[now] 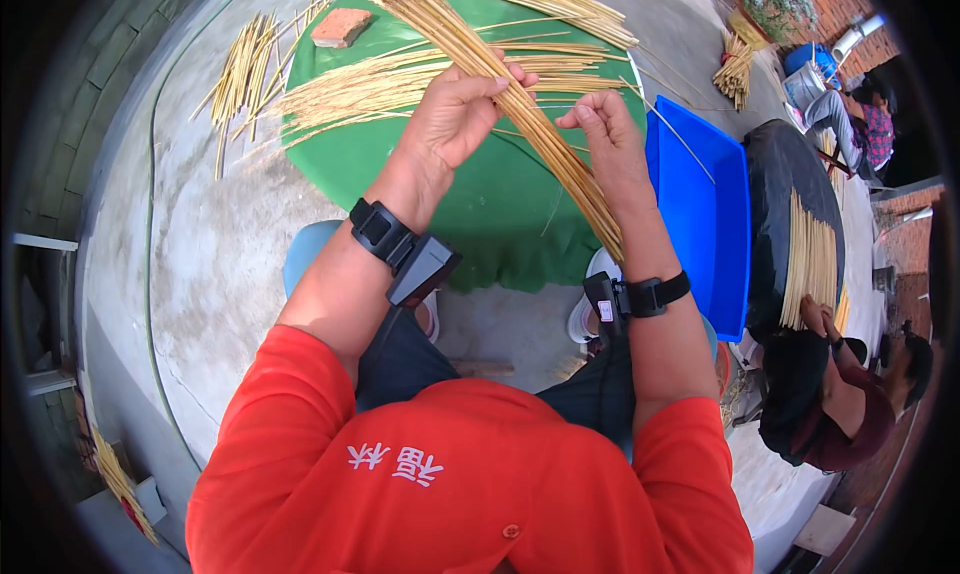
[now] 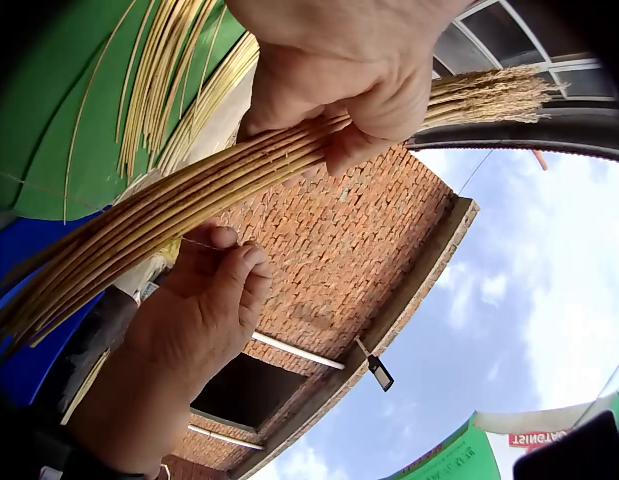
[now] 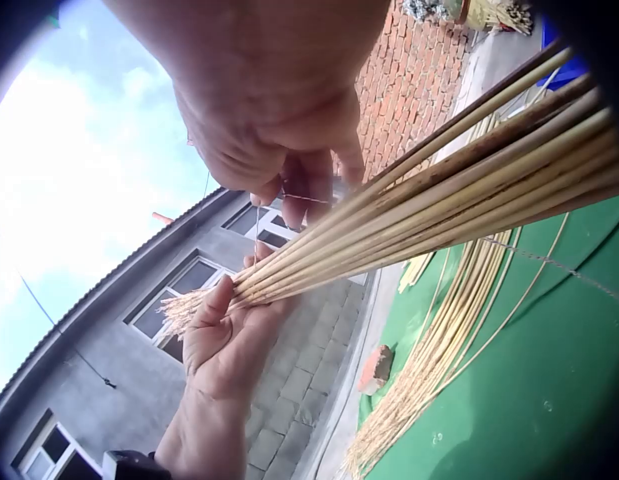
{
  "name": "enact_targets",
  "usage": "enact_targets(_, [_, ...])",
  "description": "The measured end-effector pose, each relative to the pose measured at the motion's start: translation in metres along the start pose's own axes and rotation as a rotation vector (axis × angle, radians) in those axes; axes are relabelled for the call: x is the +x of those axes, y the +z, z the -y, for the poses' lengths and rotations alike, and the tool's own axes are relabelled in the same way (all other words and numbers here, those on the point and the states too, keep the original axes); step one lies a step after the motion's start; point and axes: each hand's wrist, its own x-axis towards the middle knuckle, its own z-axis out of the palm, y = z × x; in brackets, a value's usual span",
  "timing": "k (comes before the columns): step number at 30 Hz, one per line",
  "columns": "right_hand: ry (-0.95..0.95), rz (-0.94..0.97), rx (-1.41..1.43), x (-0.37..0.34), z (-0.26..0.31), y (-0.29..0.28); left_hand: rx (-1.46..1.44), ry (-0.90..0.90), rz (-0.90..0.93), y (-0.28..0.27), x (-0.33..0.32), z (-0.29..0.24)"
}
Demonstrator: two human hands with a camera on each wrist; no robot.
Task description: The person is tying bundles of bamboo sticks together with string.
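Observation:
A long bundle of straw-coloured stalks (image 1: 552, 144) slants across the front of me, its feathery ends (image 2: 504, 97) pointing away. My left hand (image 1: 455, 119) grips the bundle, thumb across the stalks. Beside the bundle, my right hand (image 1: 612, 149) has its fingers curled, with thumb and forefinger together. Those fingertips pinch a thin string (image 3: 307, 198), which runs to the stalks in the right wrist view. A stretch of twisted string (image 3: 559, 262) also shows on the bundle's other side, over the green cloth.
More stalks (image 1: 375, 86) lie on the green-covered table (image 1: 400, 179), near a brick piece (image 1: 341, 27). A blue tray (image 1: 695, 204) stands at the right. Loose stalks (image 1: 245, 69) lie left of the table. Another person (image 1: 840, 404) works with stalks at far right.

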Motion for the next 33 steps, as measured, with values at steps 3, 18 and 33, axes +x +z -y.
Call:
enact_targets(3, [0.001, 0.012, 0.168, 0.003, 0.003, -0.005, 0.18, 0.019, -0.073, 0.007, -0.003, -0.006])
enact_targets(18, [0.067, 0.151, -0.04, -0.001, 0.01, -0.031, 0.373, 0.279, -0.141, 0.006, -0.002, -0.016])
enact_targets(33, [0.211, 0.103, 0.177, 0.002, -0.007, -0.026, 0.422, 0.327, -0.273, 0.0, 0.002, -0.012])
